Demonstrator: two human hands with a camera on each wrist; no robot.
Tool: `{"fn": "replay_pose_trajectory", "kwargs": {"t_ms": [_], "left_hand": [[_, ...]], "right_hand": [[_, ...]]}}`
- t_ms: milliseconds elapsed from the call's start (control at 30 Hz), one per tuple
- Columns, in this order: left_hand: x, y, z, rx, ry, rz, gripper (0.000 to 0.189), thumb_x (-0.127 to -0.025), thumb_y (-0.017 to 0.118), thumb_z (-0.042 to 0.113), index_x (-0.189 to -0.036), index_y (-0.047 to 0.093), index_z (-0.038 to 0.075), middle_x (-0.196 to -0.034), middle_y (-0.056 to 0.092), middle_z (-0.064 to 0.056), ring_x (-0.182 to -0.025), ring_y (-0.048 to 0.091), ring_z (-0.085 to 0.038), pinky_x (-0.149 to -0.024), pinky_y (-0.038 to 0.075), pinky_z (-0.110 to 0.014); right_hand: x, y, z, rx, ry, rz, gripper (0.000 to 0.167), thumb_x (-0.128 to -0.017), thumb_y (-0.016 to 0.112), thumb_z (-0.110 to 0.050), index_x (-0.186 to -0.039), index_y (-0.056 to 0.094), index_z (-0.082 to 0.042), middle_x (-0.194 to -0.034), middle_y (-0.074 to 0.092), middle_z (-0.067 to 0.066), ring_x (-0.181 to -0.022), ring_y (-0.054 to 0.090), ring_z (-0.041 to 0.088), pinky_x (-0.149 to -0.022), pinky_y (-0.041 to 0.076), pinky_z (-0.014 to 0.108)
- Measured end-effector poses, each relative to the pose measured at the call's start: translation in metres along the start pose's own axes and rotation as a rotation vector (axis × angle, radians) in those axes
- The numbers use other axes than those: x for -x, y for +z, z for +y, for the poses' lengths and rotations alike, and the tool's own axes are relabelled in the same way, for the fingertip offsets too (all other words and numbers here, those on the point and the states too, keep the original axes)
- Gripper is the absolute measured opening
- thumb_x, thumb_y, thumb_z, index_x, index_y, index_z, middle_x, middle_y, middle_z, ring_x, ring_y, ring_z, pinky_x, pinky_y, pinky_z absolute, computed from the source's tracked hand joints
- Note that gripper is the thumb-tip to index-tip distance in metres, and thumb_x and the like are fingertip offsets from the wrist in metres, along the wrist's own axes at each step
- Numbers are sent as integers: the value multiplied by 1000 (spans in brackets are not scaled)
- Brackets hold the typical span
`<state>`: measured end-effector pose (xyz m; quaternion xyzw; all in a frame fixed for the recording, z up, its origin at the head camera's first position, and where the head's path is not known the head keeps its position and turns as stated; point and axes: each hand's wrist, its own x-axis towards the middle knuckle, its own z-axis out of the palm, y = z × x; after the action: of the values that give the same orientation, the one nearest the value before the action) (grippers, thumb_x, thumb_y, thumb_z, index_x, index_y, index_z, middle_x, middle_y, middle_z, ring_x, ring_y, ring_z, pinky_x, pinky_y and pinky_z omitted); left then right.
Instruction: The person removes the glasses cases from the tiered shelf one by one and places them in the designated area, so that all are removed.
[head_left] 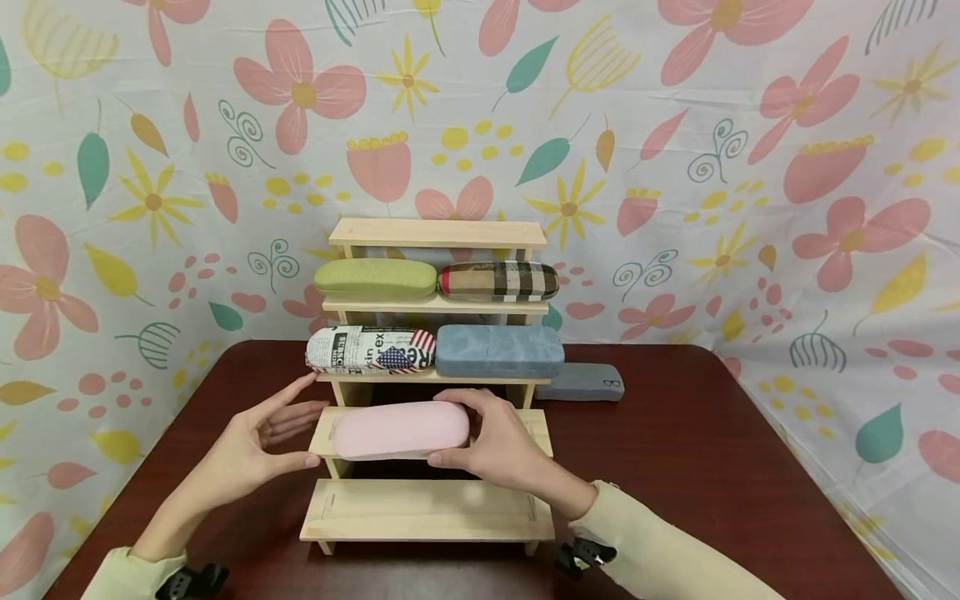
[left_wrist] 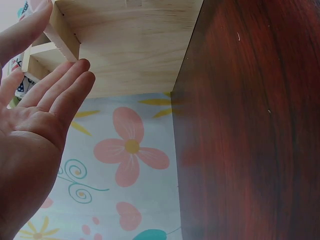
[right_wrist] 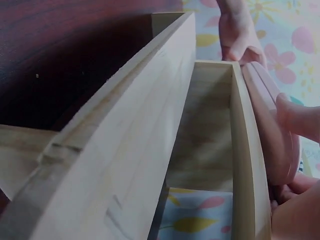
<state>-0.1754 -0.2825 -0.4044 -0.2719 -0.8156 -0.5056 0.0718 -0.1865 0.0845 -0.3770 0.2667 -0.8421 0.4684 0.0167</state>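
Observation:
A pink glasses case (head_left: 401, 430) lies lengthwise over the second step from the bottom of a wooden stepped rack (head_left: 427, 510). My right hand (head_left: 501, 442) grips its right end, thumb along the front and fingers behind. In the right wrist view the pink case (right_wrist: 270, 125) sits along the step's edge, with the thumb on its side. My left hand (head_left: 251, 442) is beside the rack's left side, fingers extended and thumb spread, holding nothing. From the left wrist, that hand (left_wrist: 37, 120) shows its palm, its fingertips right at the wooden edge.
Above stand a newspaper-print case (head_left: 369, 349) and a blue case (head_left: 498, 350); higher up, a green case (head_left: 375, 278) and a plaid case (head_left: 498, 281). A grey case (head_left: 583, 382) lies on the dark red table (head_left: 675, 483) behind the rack's right side. Flowered cloth (head_left: 480, 108) hangs behind.

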Motion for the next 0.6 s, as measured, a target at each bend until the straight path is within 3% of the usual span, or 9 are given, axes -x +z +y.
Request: {"fn": "replay_pose_trajectory", "kwargs": {"t_ms": [200,600], "left_hand": [[0,0,1,-6,-8,1,101,-82,91,1,-166,36,19,-137,68,-16,-128,64,-14,-97,55,-24],[0,1,2,-17,-4,10,102,-82,92,2,-166,37,20,-137,66,-23,-127,65,-14,-96,54,-22]], "right_hand": [[7,-7,2,-59,0,1,62,-79,97,-20,-134,70,-15,-117,65,5,-82,60,20,-66,51,31],[21,-27,7,-132,-10,-3,63,-81,95,-20,-136,68,-10,-120,68,8,-80,64,28,-65,53,32]]}}
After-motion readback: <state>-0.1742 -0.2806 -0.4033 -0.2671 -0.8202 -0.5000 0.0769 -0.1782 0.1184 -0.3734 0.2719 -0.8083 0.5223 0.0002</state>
